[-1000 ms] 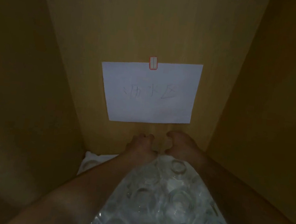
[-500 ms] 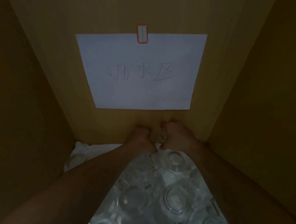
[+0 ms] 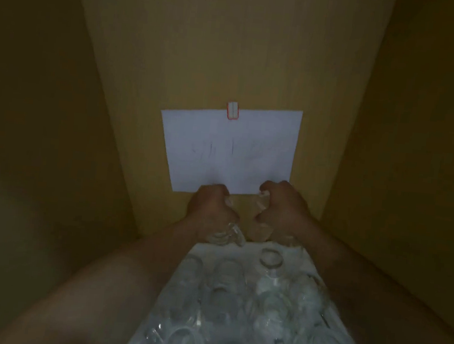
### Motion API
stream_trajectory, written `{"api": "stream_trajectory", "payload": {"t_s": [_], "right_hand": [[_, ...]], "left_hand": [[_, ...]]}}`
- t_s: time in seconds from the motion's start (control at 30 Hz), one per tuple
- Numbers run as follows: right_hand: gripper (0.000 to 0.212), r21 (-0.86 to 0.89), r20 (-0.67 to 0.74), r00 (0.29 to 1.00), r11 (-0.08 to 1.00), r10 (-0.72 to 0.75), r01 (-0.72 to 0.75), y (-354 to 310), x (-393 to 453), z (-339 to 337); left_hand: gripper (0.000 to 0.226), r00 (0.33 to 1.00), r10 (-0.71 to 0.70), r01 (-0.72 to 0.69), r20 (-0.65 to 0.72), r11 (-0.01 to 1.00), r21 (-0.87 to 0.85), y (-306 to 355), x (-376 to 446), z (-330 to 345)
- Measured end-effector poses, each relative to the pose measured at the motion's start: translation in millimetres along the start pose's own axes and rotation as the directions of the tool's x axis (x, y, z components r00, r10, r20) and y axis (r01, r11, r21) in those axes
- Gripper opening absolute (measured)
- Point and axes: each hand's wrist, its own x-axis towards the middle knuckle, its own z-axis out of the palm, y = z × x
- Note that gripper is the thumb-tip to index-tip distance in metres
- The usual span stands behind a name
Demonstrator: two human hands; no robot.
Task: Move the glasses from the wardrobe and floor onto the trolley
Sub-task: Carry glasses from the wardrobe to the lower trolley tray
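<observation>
down at the near edge of the head view, a crowd of clear glasses [image 3: 248, 312] is standing packed together on a pale white sheet [image 3: 202, 248] on the floor of the wardrobe [image 3: 415, 162], their round rims catching what little light there is. on either side of them two bare forearms are reaching forward into the dim cabinet. just past the far row, the left hand [image 3: 211, 212] is curling its fingers around a glass [image 3: 226, 234], whose clear base is showing below the fist and hanging just above the sheet. close beside it, the right hand [image 3: 283, 210] is gripping a second glass [image 3: 263, 203] in the same way, fingers wrapped tight, with bits of clear wall peeking out between thumb and fingers. the two fists are sitting near each other with a narrow gap between them. behind the hands, a white sheet of paper [image 3: 230, 150] is hanging flat on the wooden back panel, pinned at its top edge by a small red-and-white clip [image 3: 232, 110]; faint pencil marks are showing on it, too blurred to read. the knuckles are overlapping the paper's lower edge. yellowish side walls are closing in left and right, both in deep shade.
</observation>
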Motion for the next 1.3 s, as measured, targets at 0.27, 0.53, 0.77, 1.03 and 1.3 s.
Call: {"api": "stream_trajectory", "payload": {"t_s": [0.27, 0.53, 0.77, 1.03, 1.3], "right_hand": [[0.083, 0.407, -0.467, 0.846, 0.912, 0.256, -0.051, -27.3, -67.2, -43.4], [0.06, 0.813, -0.433, 0.677, 0.583, 0.595, 0.008, -49.6, -142.2, -45.2], [0.084, 0.885, -0.409, 0.673, 0.447, 0.617, 0.128, -60.5, -203.2, -33.2], [0.087, 0.827, -0.508, 0.613, 0.542, 0.605, 0.151, -78.4, -291.9, -30.0], [0.093, 0.693, -0.681, 0.505, 0.689, 0.53, 0.213, -78.4, -374.9, -37.1]], "left_hand": [[0.067, 0.951, -0.108, 0.01, -0.289, 0.947, -0.322, 23.5, -58.0, -74.6], [0.062, 0.942, -0.33, 0.138, 0.062, 0.211, -0.968, 29.8, -122.8, -100.1], [0.045, 0.908, 0.04, 0.412, 0.417, -0.274, -0.869, 27.6, -176.2, -108.5], [0.066, 0.876, 0.261, 0.482, 0.405, -0.495, -0.723, 37.1, -237.3, -100.1], [0.064, 0.845, 0.326, 0.523, 0.424, -0.339, -0.782, 70.0, -280.9, -79.5]]}}
